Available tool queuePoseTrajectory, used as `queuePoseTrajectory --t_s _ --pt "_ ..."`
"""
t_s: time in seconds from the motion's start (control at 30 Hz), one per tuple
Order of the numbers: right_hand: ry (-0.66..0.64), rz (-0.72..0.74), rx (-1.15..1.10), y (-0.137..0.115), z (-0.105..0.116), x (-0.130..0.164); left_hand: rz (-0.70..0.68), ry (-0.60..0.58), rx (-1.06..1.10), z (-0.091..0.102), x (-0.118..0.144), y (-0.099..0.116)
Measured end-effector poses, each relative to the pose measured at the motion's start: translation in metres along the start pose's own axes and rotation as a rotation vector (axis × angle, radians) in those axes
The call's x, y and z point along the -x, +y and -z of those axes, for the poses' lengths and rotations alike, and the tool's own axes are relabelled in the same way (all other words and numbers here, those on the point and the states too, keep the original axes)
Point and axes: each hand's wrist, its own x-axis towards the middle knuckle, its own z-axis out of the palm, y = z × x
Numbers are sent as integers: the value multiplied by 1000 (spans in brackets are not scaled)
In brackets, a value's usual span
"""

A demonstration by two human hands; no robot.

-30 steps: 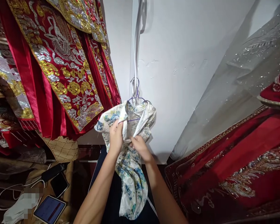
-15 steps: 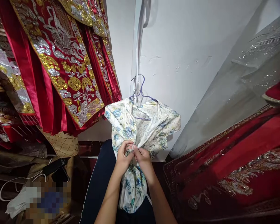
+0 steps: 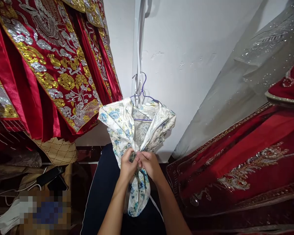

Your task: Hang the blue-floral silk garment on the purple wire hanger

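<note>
1. White wall (image 3: 198, 49) behind, red embroidered robes (image 3: 51, 65) hanging left.
2. Both grips pinched: left hand (image 3: 127, 167) and right hand (image 3: 150, 164) meet on the floral garment (image 3: 137, 130), gathering its front edges.
3. It already hangs on the purple hanger (image 3: 142, 94); fastening looks unfinished.

We see a white floral dress (image 3: 127, 125) w/ blue blooms, hung on a purple wire hanger (image 3: 142, 94), fabric bunched mid-front, hem dangling.

glossy satin dress (image 3: 127, 127), thin wire hanger (image 3: 143, 94)
</note>
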Motion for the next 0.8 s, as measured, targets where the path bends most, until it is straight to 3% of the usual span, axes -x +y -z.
queuePoseTrajectory --t_s 0.1,0.27,0.43,0.57,0.7,0.8 --pt "-55 -63 -71 -3 -3 3 -2 18 -35 -3 2 4" --pt "56 -96 -223 -24 16 -15 3 -5 -61 -13 4 4" --pt "132 87 -314 -104 61 -70 9 -64 -161 -27 11 -2" --pt "168 203 -310 -164 69 -99 5 -136 -234 -26 4 3" --pt "96 282 -198 -173 56 -91 -76 -252 -210 -4 -35 39" --pt "55 340 -95 -168 48 -78 -274 -114 -83 17 -80 85"
